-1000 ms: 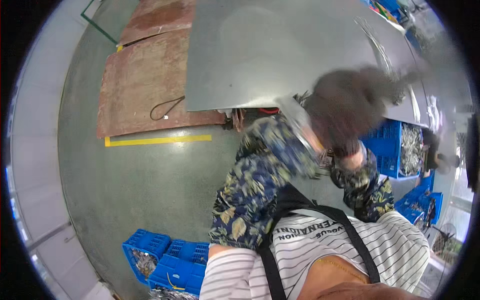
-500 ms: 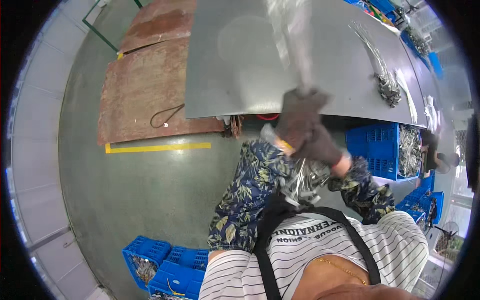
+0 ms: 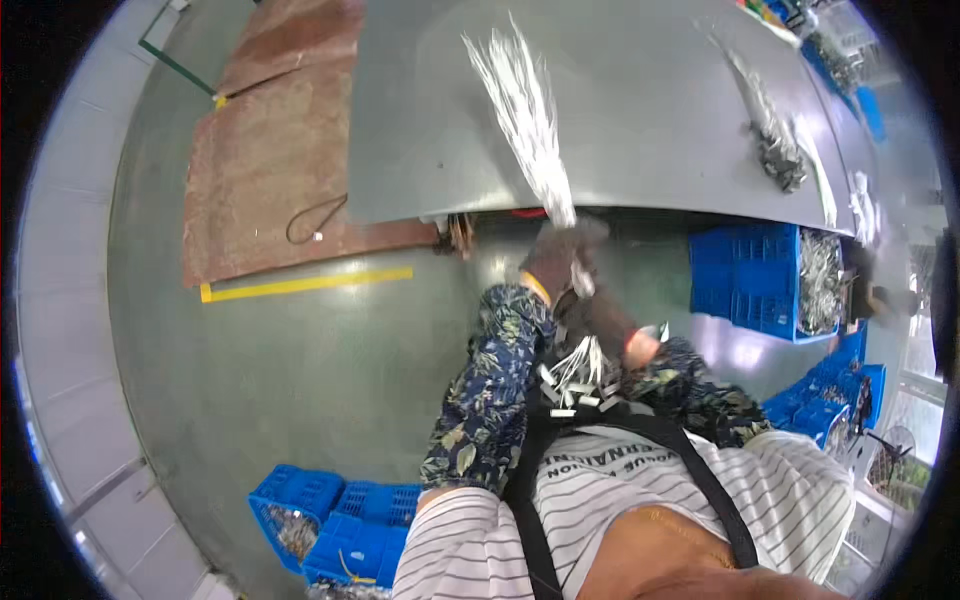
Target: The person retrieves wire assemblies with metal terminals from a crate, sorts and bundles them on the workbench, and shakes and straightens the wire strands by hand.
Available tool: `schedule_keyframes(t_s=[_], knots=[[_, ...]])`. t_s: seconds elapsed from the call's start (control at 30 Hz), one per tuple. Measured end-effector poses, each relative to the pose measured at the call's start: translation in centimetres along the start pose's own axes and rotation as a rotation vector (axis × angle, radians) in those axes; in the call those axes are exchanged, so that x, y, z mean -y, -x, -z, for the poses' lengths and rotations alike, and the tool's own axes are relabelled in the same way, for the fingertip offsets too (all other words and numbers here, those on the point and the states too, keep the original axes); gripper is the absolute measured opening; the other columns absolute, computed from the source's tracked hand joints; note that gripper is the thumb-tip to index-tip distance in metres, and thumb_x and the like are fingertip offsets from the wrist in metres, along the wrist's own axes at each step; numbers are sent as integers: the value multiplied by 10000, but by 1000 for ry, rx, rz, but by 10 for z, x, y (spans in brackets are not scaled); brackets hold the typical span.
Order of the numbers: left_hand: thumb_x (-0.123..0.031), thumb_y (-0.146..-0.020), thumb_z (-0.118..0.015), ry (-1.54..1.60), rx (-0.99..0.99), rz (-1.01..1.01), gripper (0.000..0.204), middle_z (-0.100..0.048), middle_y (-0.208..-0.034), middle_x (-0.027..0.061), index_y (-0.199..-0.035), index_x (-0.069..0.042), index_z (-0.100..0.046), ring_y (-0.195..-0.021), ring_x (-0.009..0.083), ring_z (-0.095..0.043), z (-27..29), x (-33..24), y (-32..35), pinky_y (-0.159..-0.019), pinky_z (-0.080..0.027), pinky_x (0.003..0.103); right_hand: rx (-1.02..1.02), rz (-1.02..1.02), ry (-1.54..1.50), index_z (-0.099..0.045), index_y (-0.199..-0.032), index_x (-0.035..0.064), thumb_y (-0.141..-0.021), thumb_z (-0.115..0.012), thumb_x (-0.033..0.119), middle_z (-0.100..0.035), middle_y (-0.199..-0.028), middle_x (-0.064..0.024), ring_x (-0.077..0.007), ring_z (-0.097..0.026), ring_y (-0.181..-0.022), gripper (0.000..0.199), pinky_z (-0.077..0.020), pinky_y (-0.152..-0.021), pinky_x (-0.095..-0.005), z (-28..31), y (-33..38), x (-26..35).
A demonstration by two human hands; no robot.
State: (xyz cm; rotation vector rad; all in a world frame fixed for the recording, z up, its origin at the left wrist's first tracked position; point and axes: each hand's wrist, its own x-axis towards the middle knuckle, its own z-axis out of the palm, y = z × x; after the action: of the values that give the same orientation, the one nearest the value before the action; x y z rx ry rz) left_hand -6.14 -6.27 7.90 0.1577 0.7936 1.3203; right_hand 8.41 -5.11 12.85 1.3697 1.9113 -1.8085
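Observation:
A long bundle of thin silvery strips (image 3: 530, 125) runs from above the dark grey table down toward my body. My left hand (image 3: 558, 258), in a dark brown glove, is closed round the bundle just off the table's front edge. Closer to my body, my right hand (image 3: 607, 320), gloved alike, is also closed on the bundle, its fingers partly hidden and blurred. The far ends fan out over the table (image 3: 430, 160). At the near end, white tabs (image 3: 575, 390) spread loosely in front of my waist. I cannot tell exactly what the strips are.
Another silvery bundle with dark ends (image 3: 775, 150) lies on the table's right part. A blue crate (image 3: 745, 285) stands below the right edge, silvery strips beside it. More blue crates (image 3: 360, 535) sit at lower left. Reddish-brown boards (image 3: 270, 170) lie left of the table.
Both hands have come down and slightly left, nearer my body. The bundle, a blurred upright streak before, now slants across the table edge with its far ends fanned out.

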Motion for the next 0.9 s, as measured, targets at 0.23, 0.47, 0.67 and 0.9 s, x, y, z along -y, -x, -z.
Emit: schedule_keyframes(t_s=[0.23, 0.47, 0.67, 0.9], knots=[[-182, -846, -674, -577, 290, -521, 206, -635, -730, 46, -968, -17, -681, -638, 165, -620, -120, -84, 14, -562, -504, 302, -353, 704, 286, -529, -1292, 41, -795, -701, 31, -626, -1134, -57, -166, -624, -933, 527, -531, -729, -344, 70, -9, 34], [-147, -806, -746, -208, -135, 54, 236, -646, -713, 52, -985, 5, -717, -626, 149, -625, 25, 76, -50, -547, -489, 269, -50, 175, 658, -459, -1358, 2, -809, -722, 155, -616, -1248, -94, -180, -610, -1033, 627, -519, -874, -352, -44, -69, -176], [-186, -861, -701, -947, 41, -594, 219, -593, -772, 30, -1007, -23, -693, -674, 141, -580, -76, -29, 19, -573, -476, 299, 6, 394, -226, -698, -1136, 23, -925, -635, 168, -684, -1201, -157, -292, -645, -1115, 263, -500, -970, -404, 58, 11, 30], [-174, -919, -584, -196, 364, -157, 237, -686, -901, 76, -1008, 17, -692, -723, 141, -622, -99, -32, 17, -616, -524, 286, -198, 650, 380, -684, -1184, 44, -928, -624, 168, -665, -1247, -113, -228, -593, -1201, 291, -446, -1049, -359, 42, -2, -40]])
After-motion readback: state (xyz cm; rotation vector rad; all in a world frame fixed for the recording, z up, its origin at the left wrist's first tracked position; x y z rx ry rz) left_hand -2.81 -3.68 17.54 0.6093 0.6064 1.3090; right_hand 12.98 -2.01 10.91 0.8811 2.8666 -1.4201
